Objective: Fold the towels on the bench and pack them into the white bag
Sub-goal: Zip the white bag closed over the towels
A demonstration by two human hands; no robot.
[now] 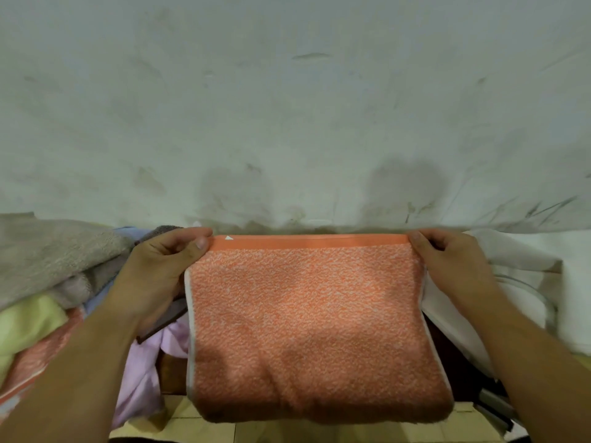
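An orange towel [313,327], doubled over with its fold at the bottom, hangs in front of me. My left hand [160,266] pinches its top left corner and my right hand [447,263] pinches its top right corner, stretching the smooth orange hem between them. A pile of other towels [48,282] lies on the left: grey-brown on top, then pale green, another orange one, blue and lilac. The white bag [524,260] sits on the right, partly hidden behind my right forearm. The bench is almost wholly covered.
A stained pale wall [287,107] rises close behind the bench. A lilac towel [144,362] hangs off the front edge beside a dark strip. Yellowish floor tiles [224,433] show below. A clear curved rim [531,292] lies by the white bag.
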